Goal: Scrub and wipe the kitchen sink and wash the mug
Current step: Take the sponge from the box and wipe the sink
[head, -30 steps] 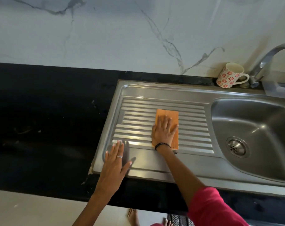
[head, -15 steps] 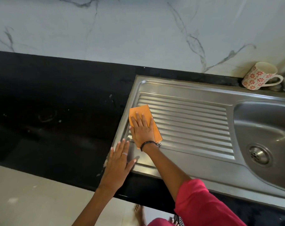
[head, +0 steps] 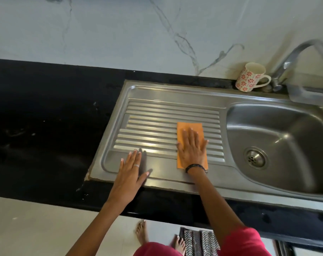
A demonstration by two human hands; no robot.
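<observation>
The steel sink [head: 157, 93] has a ribbed drainboard on the left and a basin [head: 279, 130] with a round drain [head: 255, 157] on the right. An orange cloth [head: 188, 126] lies flat on the drainboard's right part. My right hand [head: 192, 148] presses on it with straight, spread fingers. My left hand [head: 129, 170] rests flat, fingers straight, on the drainboard's smooth front-left corner. A white mug [head: 250, 77] with red flowers leans tilted behind the sink, beside the tap.
A curved metal tap [head: 293, 58] rises at the back right, with a clear plastic container [head: 308, 97] below it. Black countertop [head: 46, 126] stretches left. A marble wall stands behind. My bare feet and a floor mat [head: 197, 241] are below.
My right hand slid the orange cloth from the drainboard's left edge back to its right part, near the basin. My left hand stayed on the front-left corner.
</observation>
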